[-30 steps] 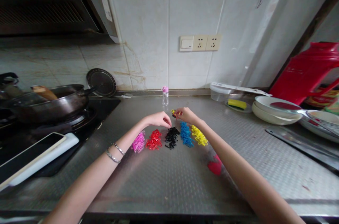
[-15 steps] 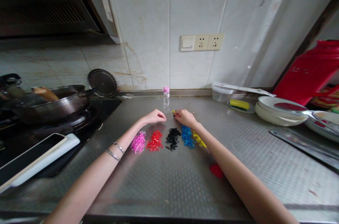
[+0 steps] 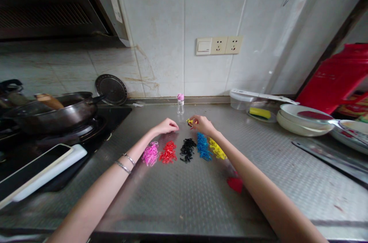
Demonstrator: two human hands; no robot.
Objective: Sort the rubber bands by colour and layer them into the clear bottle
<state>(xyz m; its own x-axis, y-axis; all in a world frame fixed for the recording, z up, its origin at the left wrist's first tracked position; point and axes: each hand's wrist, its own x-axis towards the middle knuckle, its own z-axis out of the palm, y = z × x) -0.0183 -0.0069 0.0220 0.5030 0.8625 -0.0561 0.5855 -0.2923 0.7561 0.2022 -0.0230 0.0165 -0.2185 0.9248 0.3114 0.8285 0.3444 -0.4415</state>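
Note:
My right hand (image 3: 201, 125) rests at the far middle of the steel counter, its fingers closed on the edge of a small mixed clump of rubber bands (image 3: 189, 122), yellow and dark ones showing. My left hand (image 3: 167, 126) hovers just left of it, fingertips pinched together; whatever they hold is too small to make out. Sorted heaps lie in a row nearer me: pink rubber bands (image 3: 150, 154), red rubber bands (image 3: 168, 152), black rubber bands (image 3: 188, 150), blue rubber bands (image 3: 204, 146) and yellow rubber bands (image 3: 217, 148).
A small clear bottle with a pink cap (image 3: 180, 99) stands by the wall. A red item (image 3: 235, 184) lies beside my right forearm. Left are a pan (image 3: 63, 114) on the stove and a phone (image 3: 34, 172). Right are stacked bowls (image 3: 304, 122), a yellow sponge (image 3: 260, 113) and a cleaver-like blade (image 3: 330, 158).
My right hand has shifted slightly right and up, uncovering more of the mixed clump and the yellow heap. My left hand has drawn back slightly left.

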